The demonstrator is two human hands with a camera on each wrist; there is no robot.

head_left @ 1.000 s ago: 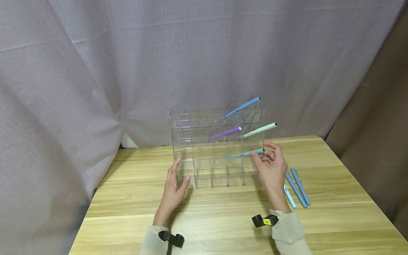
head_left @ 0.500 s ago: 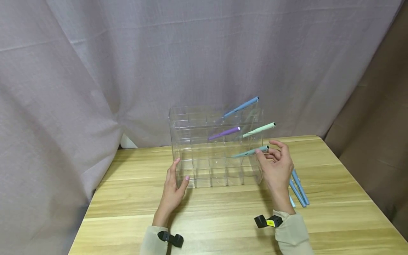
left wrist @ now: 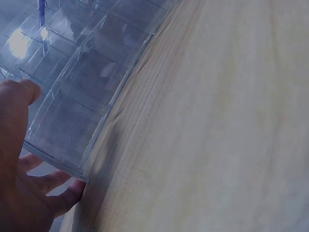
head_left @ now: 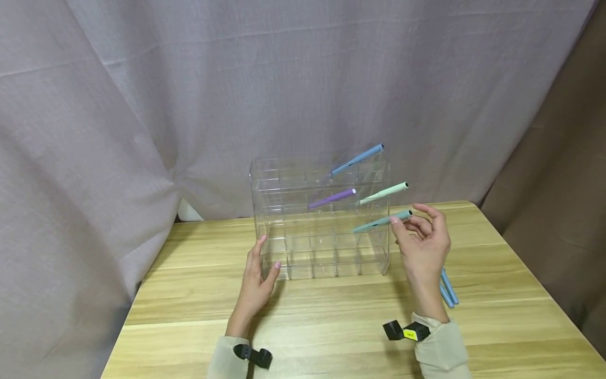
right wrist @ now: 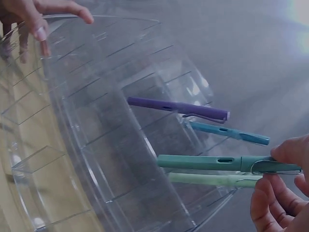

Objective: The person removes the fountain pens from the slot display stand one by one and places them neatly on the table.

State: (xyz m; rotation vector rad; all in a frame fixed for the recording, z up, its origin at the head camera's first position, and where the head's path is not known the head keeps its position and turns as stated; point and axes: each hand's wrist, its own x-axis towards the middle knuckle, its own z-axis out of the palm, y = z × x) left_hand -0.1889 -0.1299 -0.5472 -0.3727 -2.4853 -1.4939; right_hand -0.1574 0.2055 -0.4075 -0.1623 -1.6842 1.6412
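Observation:
A clear plastic pen rack (head_left: 324, 271) with stepped rows of compartments stands upright on the table. My left hand (head_left: 256, 287) grips its left side, the thumb at the front and the fingers round the edge in the left wrist view. My right hand (head_left: 423, 252) pinches a teal-green pen (right wrist: 203, 162) near its clip end, between thumb and fingers. The pen is tilted, its free end near the rack's right side; in the head view it overlaps the rack. Still in the rack lean a purple pen (head_left: 333, 198), a blue pen (head_left: 358, 159) and a light green pen (head_left: 384, 193).
Blue pens (head_left: 448, 288) lie on the wooden table (head_left: 331, 326) to the right, partly hidden behind my right hand and wrist. A grey curtain (head_left: 303, 79) hangs behind the table, and a brown one (head_left: 554, 147) at the right.
My right hand has moved right and slightly up with the teal-green pen, drawing it outward from the rack. My left hand stays on the rack's left side.

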